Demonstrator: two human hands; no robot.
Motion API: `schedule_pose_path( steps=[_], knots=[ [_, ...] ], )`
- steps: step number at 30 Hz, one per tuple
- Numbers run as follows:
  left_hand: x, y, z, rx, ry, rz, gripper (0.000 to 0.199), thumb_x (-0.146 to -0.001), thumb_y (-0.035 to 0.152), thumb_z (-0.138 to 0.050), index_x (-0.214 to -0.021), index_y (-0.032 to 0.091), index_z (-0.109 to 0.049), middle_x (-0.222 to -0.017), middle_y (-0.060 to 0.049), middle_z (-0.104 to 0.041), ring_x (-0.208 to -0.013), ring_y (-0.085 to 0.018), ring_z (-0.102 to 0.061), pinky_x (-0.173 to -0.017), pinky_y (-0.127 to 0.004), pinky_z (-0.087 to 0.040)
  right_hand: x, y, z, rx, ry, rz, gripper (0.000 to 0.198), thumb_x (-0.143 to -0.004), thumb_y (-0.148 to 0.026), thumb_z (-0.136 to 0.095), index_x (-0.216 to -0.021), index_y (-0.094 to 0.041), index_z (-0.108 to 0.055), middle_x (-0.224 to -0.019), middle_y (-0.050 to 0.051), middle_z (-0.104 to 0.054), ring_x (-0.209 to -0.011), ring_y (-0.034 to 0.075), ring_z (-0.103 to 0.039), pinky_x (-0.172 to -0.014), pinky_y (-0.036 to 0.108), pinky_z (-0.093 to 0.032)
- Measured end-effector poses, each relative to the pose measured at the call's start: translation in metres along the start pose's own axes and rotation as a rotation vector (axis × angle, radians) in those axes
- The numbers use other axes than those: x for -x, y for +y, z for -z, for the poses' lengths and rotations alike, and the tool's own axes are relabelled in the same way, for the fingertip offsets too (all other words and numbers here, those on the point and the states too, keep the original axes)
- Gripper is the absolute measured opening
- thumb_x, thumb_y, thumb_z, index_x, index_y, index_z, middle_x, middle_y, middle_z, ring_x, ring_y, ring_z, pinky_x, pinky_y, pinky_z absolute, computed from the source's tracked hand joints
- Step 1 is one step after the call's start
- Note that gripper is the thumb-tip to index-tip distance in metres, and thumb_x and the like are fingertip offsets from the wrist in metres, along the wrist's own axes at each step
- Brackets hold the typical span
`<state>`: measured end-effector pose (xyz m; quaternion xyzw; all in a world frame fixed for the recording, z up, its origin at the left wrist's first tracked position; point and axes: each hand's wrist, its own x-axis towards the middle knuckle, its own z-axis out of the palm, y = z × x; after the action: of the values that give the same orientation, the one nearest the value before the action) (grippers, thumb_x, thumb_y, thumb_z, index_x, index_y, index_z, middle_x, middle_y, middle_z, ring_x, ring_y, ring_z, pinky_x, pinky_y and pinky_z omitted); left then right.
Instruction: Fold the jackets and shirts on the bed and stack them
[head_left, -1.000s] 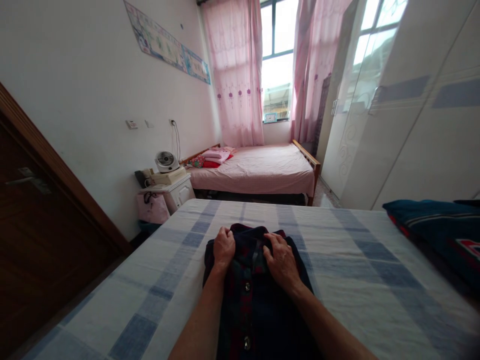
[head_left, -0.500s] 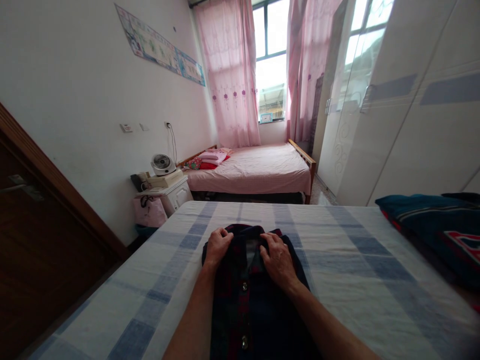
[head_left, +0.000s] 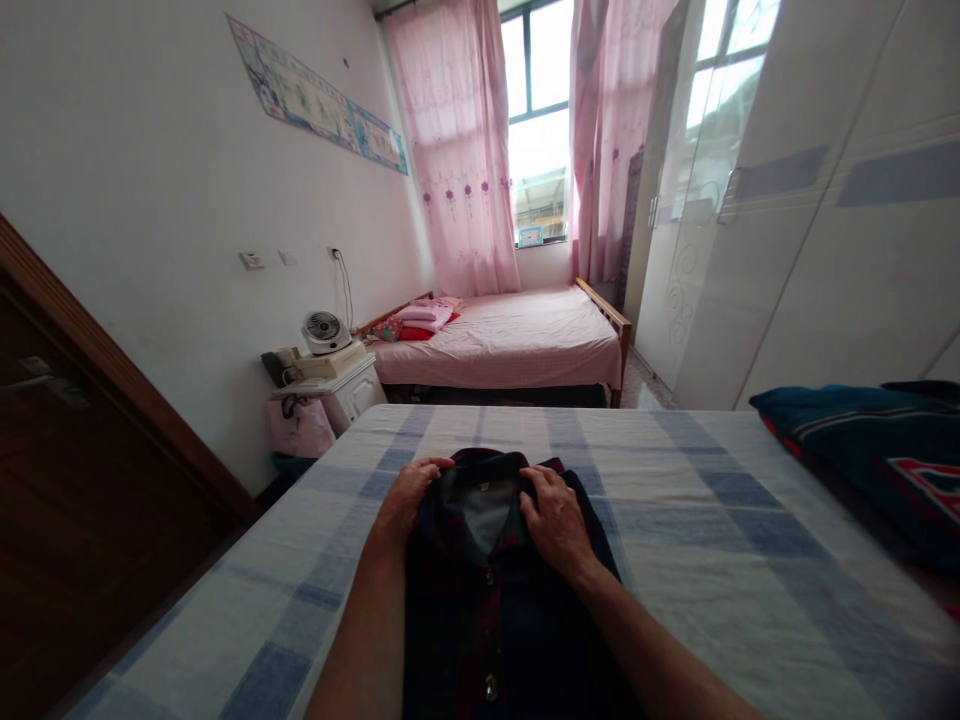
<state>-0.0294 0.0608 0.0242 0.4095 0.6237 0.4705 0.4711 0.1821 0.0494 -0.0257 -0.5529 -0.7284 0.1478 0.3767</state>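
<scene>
A dark shirt (head_left: 450, 610) with dim red plaid and shiny buttons down its front lies in front of me on the bed. Its collar is spread, showing a grey lining inside. My left hand (head_left: 405, 500) is at the left side of the collar, fingers closed over its edge. On the collar's right side, my right hand (head_left: 556, 520) has its fingers bent and closed on the cloth. Part of the shirt's right side is hidden under my right forearm.
The shirt lies on a blue-and-white checked bedsheet (head_left: 675, 540). Folded dark teal clothing (head_left: 847, 440) is at the right. Beyond stands a pink-covered bed (head_left: 525, 340); a fan (head_left: 326, 330) sits on a white cabinet (head_left: 360, 385). A wardrobe (head_left: 795, 280) lines the right, a brown door (head_left: 75, 480) the left.
My left hand has moved left with the collar's left side, opening the collar wider and baring the lining. My right hand has stayed in place.
</scene>
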Motion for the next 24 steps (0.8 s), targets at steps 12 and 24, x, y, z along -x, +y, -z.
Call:
schedule_pose_path(
  steps=[12, 24],
  knots=[
    [0.0040, 0.0024, -0.0001, -0.156, -0.038, -0.090, 0.031, -0.073, 0.020, -0.048, -0.094, 0.013, -0.069, -0.071, -0.003, -0.071, -0.060, -0.014, -0.063, -0.056, -0.024, -0.048, 0.0001, -0.0003, 0.0008, 0.010, -0.002, 0.006, 0.034, -0.084, -0.019, -0.045, -0.115, -0.018, -0.057, -0.123, 0.008, -0.057, -0.116, 0.021, -0.049, -0.099, 0.038, -0.034],
    [-0.0016, -0.0016, -0.0071, -0.645, 0.185, -0.334, 0.028, -0.068, 0.015, -0.060, -0.093, 0.019, -0.072, -0.086, -0.004, -0.073, -0.087, -0.021, -0.065, -0.078, -0.028, -0.046, 0.0007, -0.0008, 0.0008, -0.011, 0.020, 0.022, 0.038, -0.085, -0.020, -0.045, -0.121, -0.020, -0.055, -0.126, 0.008, -0.055, -0.119, 0.021, -0.048, -0.099, 0.039, -0.036]
  ],
)
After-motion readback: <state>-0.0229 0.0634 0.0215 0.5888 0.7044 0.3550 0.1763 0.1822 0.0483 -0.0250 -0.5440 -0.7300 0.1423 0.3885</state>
